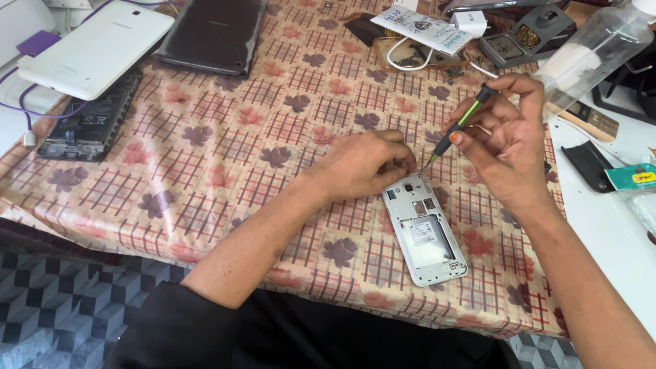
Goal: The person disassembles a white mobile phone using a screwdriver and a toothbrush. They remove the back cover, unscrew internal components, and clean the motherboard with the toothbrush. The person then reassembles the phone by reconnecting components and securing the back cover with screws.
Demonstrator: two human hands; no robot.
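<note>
A white phone [425,231] lies face down on the patterned tablecloth [225,157] with its back cover off, so the empty battery bay shows. My left hand [362,162] rests at the phone's top edge, fingers curled against it. My right hand [502,140] holds a green and black screwdriver [459,124] tilted, its tip just above the phone's upper right corner.
At the back left lie a white tablet [96,46], a dark tablet [213,34] and an opened device showing its battery [92,117], with purple cables. A clear plastic bottle [591,51], packets, a white charger and small parts crowd the back right. A white surface [608,232] adjoins on the right.
</note>
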